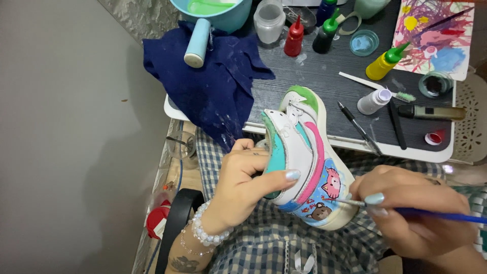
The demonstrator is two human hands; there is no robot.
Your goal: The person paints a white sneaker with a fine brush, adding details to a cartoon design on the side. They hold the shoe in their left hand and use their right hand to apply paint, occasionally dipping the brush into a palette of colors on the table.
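Observation:
My left hand [242, 183] grips a white sneaker [304, 152] from its left side, holding it over my lap, thumb across the teal and pink painted panels. The shoe's side shows a pink cat and a brown bear on a blue patch. My right hand [413, 208] pinches a thin blue-handled paintbrush [436, 214], its tip touching the shoe beside the bear. A pearl bracelet circles my left wrist.
A dark tray table [314, 76] ahead carries red [293, 38], green [324, 35] and yellow [385, 62] paint bottles, a small white bottle [373, 101], pens, a toothbrush, lids and a painted paper sheet [436, 35]. A navy cloth [213, 81] hangs off its left edge, with a light blue bowl [213, 12] behind it.

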